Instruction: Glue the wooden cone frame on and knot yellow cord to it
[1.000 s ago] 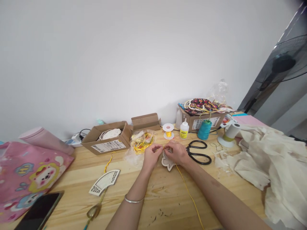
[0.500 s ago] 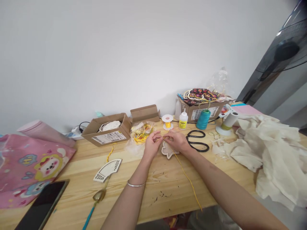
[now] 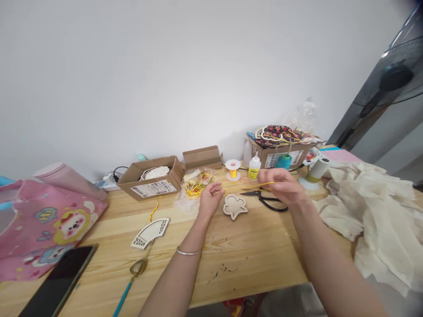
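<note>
A yellow cord (image 3: 253, 188) runs between my two hands above the table. My left hand (image 3: 210, 199) is closed in a pinch on the cord beside a small flower-shaped wooden piece (image 3: 234, 206), which lies flat on the table. My right hand (image 3: 280, 185) is off to the right, its fingers closed around the cord's other part, above the black-handled scissors (image 3: 269, 201). The hand hides part of the scissors and the lower part of the teal thread spool (image 3: 283, 161). A white glue bottle with a yellow label (image 3: 254, 167) stands just behind.
Behind my left hand lie a plastic bag of yellow cords (image 3: 195, 187) and an open cardboard box (image 3: 150, 178). A fan-shaped wooden piece (image 3: 151, 232), a spoon (image 3: 137, 267) and a phone (image 3: 59, 281) are on the left. Cream cloth (image 3: 380, 211) is heaped on the right.
My right hand has moved right, away from my left, drawing the yellow cord out between them. The flower-shaped piece is now uncovered. My left hand has stayed nearly in place.
</note>
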{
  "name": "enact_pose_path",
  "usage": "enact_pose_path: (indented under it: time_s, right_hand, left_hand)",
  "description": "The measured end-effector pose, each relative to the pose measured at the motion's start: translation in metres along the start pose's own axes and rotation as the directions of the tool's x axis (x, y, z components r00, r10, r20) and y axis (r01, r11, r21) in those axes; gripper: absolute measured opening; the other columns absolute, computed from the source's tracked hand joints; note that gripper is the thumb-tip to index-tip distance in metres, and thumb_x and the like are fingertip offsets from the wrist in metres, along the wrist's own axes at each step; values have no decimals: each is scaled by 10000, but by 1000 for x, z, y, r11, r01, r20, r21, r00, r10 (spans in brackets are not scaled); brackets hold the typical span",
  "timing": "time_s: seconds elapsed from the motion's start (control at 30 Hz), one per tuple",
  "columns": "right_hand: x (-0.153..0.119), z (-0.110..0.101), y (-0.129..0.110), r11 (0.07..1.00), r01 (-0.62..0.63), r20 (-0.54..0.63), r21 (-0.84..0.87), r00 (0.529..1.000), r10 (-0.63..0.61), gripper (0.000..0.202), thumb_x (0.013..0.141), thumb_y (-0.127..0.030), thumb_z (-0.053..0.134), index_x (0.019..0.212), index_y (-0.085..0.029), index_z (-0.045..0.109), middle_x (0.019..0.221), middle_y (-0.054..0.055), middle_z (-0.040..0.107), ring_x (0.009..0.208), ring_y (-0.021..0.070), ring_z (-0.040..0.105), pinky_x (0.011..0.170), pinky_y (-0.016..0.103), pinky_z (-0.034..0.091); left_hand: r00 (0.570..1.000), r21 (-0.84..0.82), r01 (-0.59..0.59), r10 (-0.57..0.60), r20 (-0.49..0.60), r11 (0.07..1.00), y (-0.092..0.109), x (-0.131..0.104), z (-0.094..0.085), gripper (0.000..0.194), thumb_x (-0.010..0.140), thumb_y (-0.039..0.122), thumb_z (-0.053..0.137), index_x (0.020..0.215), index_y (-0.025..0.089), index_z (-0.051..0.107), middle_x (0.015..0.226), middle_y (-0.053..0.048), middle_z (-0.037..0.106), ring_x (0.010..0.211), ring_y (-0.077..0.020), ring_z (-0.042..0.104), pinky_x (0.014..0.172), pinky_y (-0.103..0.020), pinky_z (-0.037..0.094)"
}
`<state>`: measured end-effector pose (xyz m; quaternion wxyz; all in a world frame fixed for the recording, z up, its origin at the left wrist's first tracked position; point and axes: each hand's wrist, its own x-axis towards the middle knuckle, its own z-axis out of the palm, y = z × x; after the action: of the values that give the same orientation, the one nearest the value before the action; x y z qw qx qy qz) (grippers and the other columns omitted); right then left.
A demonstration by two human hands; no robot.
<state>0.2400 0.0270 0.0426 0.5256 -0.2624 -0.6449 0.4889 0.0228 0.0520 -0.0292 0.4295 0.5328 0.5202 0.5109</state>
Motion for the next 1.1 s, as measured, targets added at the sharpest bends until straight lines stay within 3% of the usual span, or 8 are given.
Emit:
enact_pose_path:
  time_s: [0.1, 0.17, 0.23, 0.33, 0.47, 0.6, 0.83, 1.1]
  right_hand:
    - [-8, -15, -9, 957, 161, -72, 243, 986, -147, 575, 592, -711, 342, 346, -201, 246, 401, -45, 182, 403, 93, 237, 419, 246, 268]
    - [-5, -15, -5, 951, 162, -185, 262, 976, -115, 611, 615, -753, 190, 351, -202, 174, 405, -52, 116, 384, 92, 179, 383, 237, 229]
    - [2, -7, 5, 985, 38, -276, 166, 961, 9, 592, 655, -721, 200, 372, -201, 177, 415, -49, 138, 389, 90, 196, 378, 231, 223]
    - [15, 17, 31, 966, -220, -395, -138, 906, 150, 460, 649, -572, 475, 422, -190, 354, 425, -45, 281, 410, 78, 281, 407, 220, 253]
    - [20, 45, 68, 720, -249, -266, -648, 959, 93, 272, 618, -432, 586, 681, -169, 616, 679, 26, 578, 649, 139, 498, 579, 248, 367]
    - [16, 55, 87, 547, -163, -106, -821, 985, 135, 265, 685, -412, 536, 820, -216, 653, 771, 33, 630, 727, 153, 534, 621, 246, 372]
    - [15, 55, 87, 530, -37, 10, -847, 996, 85, 272, 784, -308, 432, 670, -207, 657, 649, 2, 625, 587, 99, 512, 526, 197, 321]
    - [16, 52, 85, 544, -104, -64, -833, 994, 92, 239, 774, -317, 449, 739, -217, 664, 690, 7, 624, 624, 110, 514, 548, 204, 329]
  left_hand:
    - [1000, -1, 3, -3, -1, 1000, 1, -1, 1, 277, 573, 219, 620, 835, 139, 578, 652, -7, 587, 627, -111, 541, 612, -225, 406]
    - [1000, 2, 6, -6, -4, 1000, 2, -1, 2, 272, 573, 213, 618, 832, 138, 580, 664, -12, 588, 634, -111, 543, 609, -223, 410]
    - [1000, 5, 4, -3, -8, 1000, 3, -1, 3, 264, 571, 207, 619, 823, 138, 581, 659, -12, 588, 634, -111, 546, 617, -225, 417]
    - [1000, 2, -16, 16, 0, 1000, 2, 0, 3, 252, 578, 202, 613, 818, 134, 576, 654, -13, 593, 634, -109, 549, 632, -231, 426]
    - [999, 17, -43, 42, 9, 999, 1, 0, 2, 244, 599, 202, 599, 830, 127, 575, 699, -34, 612, 654, -115, 557, 635, -234, 430]
    - [999, 13, -47, 46, 19, 999, 1, 0, 2, 241, 598, 212, 607, 824, 133, 586, 697, -39, 623, 662, -126, 565, 634, -237, 428]
    - [998, -3, -42, 43, 47, 999, -2, 1, 2, 233, 583, 226, 628, 796, 136, 601, 744, -59, 631, 696, -141, 572, 663, -259, 434]
    - [995, 183, -60, 44, 91, 981, -7, 2, 0, 223, 609, 313, 602, 752, 150, 652, 757, -71, 654, 697, -171, 576, 638, -273, 435]
